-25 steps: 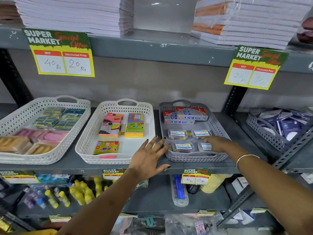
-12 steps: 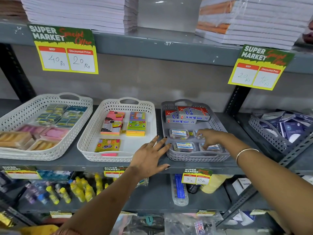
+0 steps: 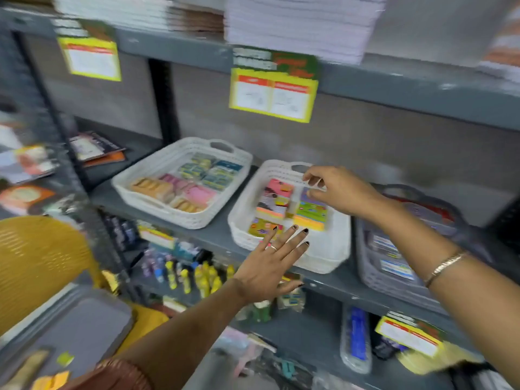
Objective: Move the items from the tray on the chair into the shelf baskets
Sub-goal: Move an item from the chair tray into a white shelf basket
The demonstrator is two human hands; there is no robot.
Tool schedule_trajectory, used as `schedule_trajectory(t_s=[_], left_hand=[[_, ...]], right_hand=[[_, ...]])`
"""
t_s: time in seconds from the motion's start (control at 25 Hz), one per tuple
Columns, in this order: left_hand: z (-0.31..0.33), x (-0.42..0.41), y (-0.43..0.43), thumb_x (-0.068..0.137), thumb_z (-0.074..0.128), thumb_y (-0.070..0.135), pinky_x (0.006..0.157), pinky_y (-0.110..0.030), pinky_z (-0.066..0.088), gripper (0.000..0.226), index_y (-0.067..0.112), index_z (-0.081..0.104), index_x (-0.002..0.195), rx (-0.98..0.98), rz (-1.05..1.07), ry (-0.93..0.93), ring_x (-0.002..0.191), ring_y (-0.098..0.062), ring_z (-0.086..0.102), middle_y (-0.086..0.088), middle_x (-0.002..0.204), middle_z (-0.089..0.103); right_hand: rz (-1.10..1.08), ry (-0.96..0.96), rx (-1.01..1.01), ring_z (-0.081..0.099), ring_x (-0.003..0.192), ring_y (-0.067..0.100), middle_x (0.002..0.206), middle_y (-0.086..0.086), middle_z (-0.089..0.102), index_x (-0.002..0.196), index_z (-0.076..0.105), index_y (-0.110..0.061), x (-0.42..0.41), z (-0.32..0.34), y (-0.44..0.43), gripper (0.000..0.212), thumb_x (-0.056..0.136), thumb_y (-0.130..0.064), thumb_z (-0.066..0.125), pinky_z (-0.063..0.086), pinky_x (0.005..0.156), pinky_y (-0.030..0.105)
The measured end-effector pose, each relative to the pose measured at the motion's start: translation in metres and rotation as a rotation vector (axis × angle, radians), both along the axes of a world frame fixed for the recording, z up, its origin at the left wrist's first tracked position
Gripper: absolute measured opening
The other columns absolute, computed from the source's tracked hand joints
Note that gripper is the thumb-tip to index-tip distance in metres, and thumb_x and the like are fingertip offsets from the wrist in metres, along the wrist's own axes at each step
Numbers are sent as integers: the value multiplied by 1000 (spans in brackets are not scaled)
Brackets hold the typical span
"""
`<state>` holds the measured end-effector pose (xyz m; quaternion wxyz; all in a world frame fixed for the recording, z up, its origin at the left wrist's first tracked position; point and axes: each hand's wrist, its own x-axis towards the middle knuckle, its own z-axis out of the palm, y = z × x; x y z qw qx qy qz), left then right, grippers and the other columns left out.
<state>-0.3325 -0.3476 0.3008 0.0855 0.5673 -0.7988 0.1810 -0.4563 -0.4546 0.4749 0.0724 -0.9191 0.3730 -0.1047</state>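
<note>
Three perforated plastic baskets sit in a row on the grey metal shelf [image 3: 213,235]: a white one on the left [image 3: 180,212] holding pink, tan and green packets, a white middle basket [image 3: 326,254] with bright sticky-note pads, and a grey basket [image 3: 374,271] on the right with small labelled boxes. The right hand [image 3: 337,190] reaches over the back of the middle basket, its fingers [image 3: 312,178] curled as if pinching something small and pale above the green and purple pad [image 3: 309,209]; motion blur makes it hard to say what, if anything, they grasp. The left hand [image 3: 270,266] is spread flat with fingers released, empty, held over the front rim of the middle basket near a yellow pad [image 3: 259,228]. At lower left, the grey plastic tray [image 3: 81,325] rests on the yellow perforated chair [image 3: 39,263], with a few small yellow items [image 3: 53,380] at its near end. Yellow price tags [image 3: 273,88] hang from the shelf above.
</note>
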Motion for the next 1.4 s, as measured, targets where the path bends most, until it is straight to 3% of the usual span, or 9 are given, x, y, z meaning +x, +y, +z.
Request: schedule_trajectory(t_s=[0.16, 0.4, 0.6, 0.76, 0.92, 1.04, 1.16, 1.24, 1.4], left_hand=[[-37, 129, 90, 90, 37, 54, 112, -43, 1, 65, 12, 34, 140, 35, 295, 76, 142, -24, 6, -7, 153, 22], [-128, 296, 266, 93, 29, 57, 109, -47, 5, 66, 12, 34, 142, 252, 745, 242, 140, -25, 10, -11, 150, 26], [-200, 347, 372, 92, 15, 66, 106, -47, 10, 80, 7, 46, 136, 497, 939, 436, 132, -34, 33, -16, 146, 35], [-256, 353, 419, 89, 15, 70, 104, -49, 17, 85, 5, 45, 136, 563, 993, 478, 135, -30, 29, -17, 144, 35], [-305, 351, 439, 88, 18, 69, 107, -49, 13, 83, 6, 41, 137, 592, 962, 490, 141, -24, 5, -16, 145, 31], [-336, 355, 448, 89, 18, 69, 111, -44, 4, 84, 4, 44, 136, 622, 931, 497, 138, -27, 19, -17, 144, 35], [-359, 351, 457, 89, 19, 68, 112, -45, 3, 83, 4, 40, 138, 607, 900, 482, 137, -29, 20, -16, 145, 35], [-371, 350, 459, 89, 23, 66, 112, -47, 4, 81, 4, 41, 138, 580, 886, 461, 138, -30, 17, -14, 145, 35], [-381, 349, 461, 87, 31, 64, 111, -46, -1, 78, 5, 48, 134, 557, 875, 437, 138, -29, 11, -14, 142, 41]], right_hand=[[277, -35, 16, 64, 95, 22, 99, -3, 68, 106, 61, -23, 140, -15, 67, 24, 83, -24, 58, 53, 83, 40], [529, -11, 187, 64, 98, 29, 104, 8, 71, 106, 62, -19, 347, -103, 171, 24, 82, -20, 60, 54, 82, 43], [656, 230, 306, 62, 103, 34, 111, 14, 65, 108, 59, -13, 433, -226, 233, 27, 81, -13, 59, 52, 80, 43], [843, 548, 315, 47, 125, 32, 138, 12, 47, 130, 45, -15, 461, -329, 272, 44, 88, -10, 56, 47, 88, 44], [1060, 744, 258, 43, 128, 32, 137, 12, 47, 129, 45, -9, 476, -422, 310, 47, 84, 1, 54, 46, 97, 47], [1216, 766, 177, 40, 130, 31, 141, 14, 43, 130, 43, -7, 487, -481, 331, 45, 86, 1, 45, 43, 99, 45], [1348, 749, 64, 17, 144, 29, 158, 12, 15, 143, 21, -6, 492, -520, 340, 51, 93, 0, 29, 24, 116, 42], [1391, 753, 27, 6, 147, 25, 160, 6, 4, 146, 10, -10, 494, -542, 341, 54, 95, -1, 26, 16, 119, 41], [1393, 749, 22, 19, 142, 28, 155, 10, 20, 145, 14, -9, 496, -556, 340, 58, 92, -2, 37, 24, 115, 39]])
